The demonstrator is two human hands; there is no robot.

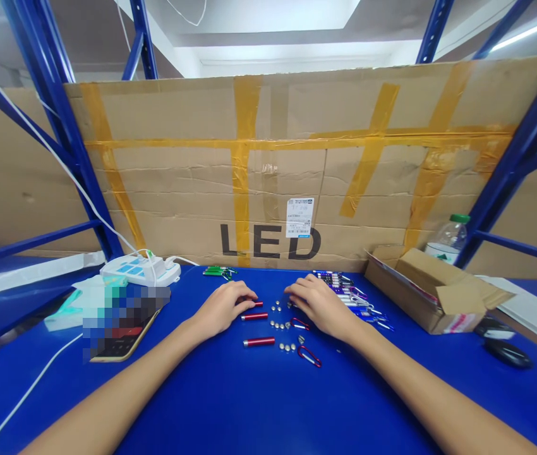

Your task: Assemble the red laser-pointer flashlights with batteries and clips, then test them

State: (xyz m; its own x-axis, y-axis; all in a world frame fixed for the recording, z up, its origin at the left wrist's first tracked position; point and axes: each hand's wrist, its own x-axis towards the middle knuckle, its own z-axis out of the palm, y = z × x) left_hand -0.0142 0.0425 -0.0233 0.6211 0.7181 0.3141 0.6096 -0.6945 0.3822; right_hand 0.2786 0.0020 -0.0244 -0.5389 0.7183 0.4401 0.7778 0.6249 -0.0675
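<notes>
My left hand (225, 306) rests on the blue table, thumb and fingers closed around the near end of a small red flashlight tube (259, 304). Below it lie two more red tubes with silver ends, a middle tube (255, 316) and a near tube (259, 342). Silver button cells (278, 325) sit in small rows to their right. My right hand (318, 304) hovers low with fingers stretched over the farthest row, partly covering it. Beside that hand are a red carabiner (301, 324) and a nearer red carabiner (309, 356). The right thumb is hidden.
Blue and purple flashlights with clips (354, 300) lie right of my right hand; green ones (218, 272) lie at the back. An open cardboard box (434, 291), a bottle (448, 237) and a black mouse (508, 352) stand right. A power strip (140, 270) and phone (129, 332) lie left.
</notes>
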